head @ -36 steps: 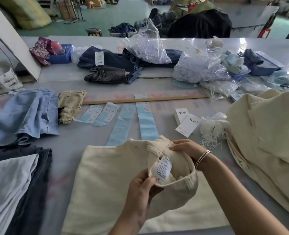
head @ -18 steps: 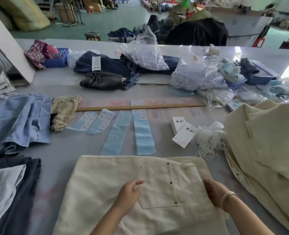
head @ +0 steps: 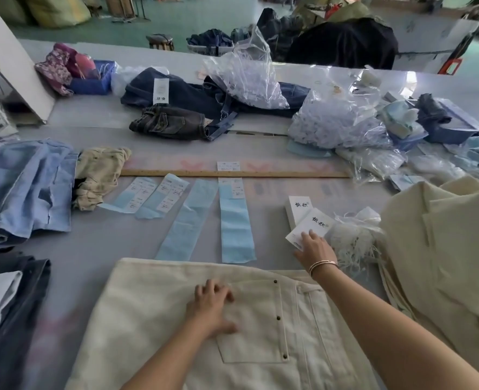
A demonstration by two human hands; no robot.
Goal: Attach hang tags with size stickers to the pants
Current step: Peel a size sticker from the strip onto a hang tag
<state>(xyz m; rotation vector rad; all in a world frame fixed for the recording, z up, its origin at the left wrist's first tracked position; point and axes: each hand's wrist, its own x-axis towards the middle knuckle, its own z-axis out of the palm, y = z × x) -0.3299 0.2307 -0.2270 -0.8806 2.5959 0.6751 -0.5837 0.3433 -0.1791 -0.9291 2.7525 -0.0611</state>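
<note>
Cream pants (head: 162, 319) lie flat in front of me, back pocket with dark rivets facing up. My left hand (head: 211, 306) rests flat on the pocket. My right hand (head: 314, 249) reaches past the waistband and its fingertips touch the top white hang tag (head: 312, 222) of a small stack (head: 298, 208). A bundle of white strings (head: 353, 237) lies just right of the tags. Blue backing strips with white size stickers (head: 234, 218) lie in a row beyond the pants.
A pile of cream pants (head: 443, 249) fills the right side. Light blue (head: 24, 187) and dark garments (head: 16, 305) are stacked at the left. A wooden ruler (head: 274, 173) lies across the table, with plastic bags (head: 336, 122) and jeans (head: 176, 108) behind it.
The pants were held up at the waistband with the inner label showing, then laid flat and smoothed. My right hand has now left the pants and reached to the hang tags.
</note>
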